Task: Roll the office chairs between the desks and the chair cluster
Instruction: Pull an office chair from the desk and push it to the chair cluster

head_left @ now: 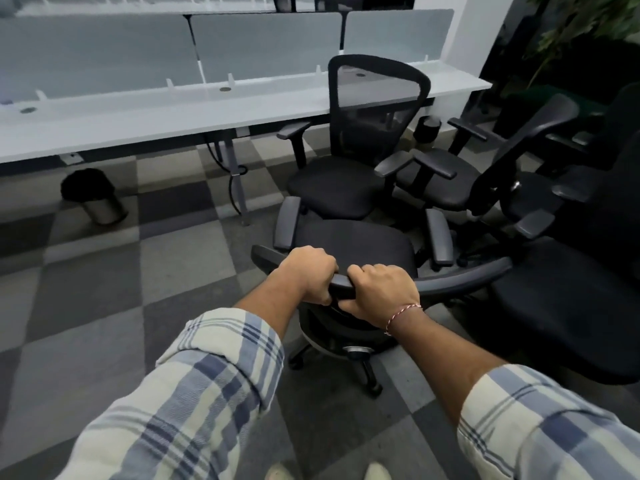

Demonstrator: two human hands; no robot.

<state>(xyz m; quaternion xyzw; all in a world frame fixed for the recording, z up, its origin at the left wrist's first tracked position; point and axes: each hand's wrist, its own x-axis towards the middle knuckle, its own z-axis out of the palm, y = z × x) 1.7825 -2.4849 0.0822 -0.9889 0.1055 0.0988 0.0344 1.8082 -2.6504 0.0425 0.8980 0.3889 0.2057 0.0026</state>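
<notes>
A black office chair (353,245) stands right in front of me, seat facing away. My left hand (308,271) and my right hand (379,292) both grip the top rim of its backrest, side by side. Its armrests stick out on either side of the seat, and its wheeled base shows below my wrists. Ahead and to the right stands the chair cluster: a mesh-backed chair (367,133) by the desk, a second chair (446,181) beside it, and further dark chairs (568,299) at the right edge.
A long white desk (173,112) with grey divider panels runs across the back. A small bin (97,199) stands under it at the left, and a cable hangs by the desk leg (237,181). Checked carpet covers the floor. A plant (581,26) fills the far right corner.
</notes>
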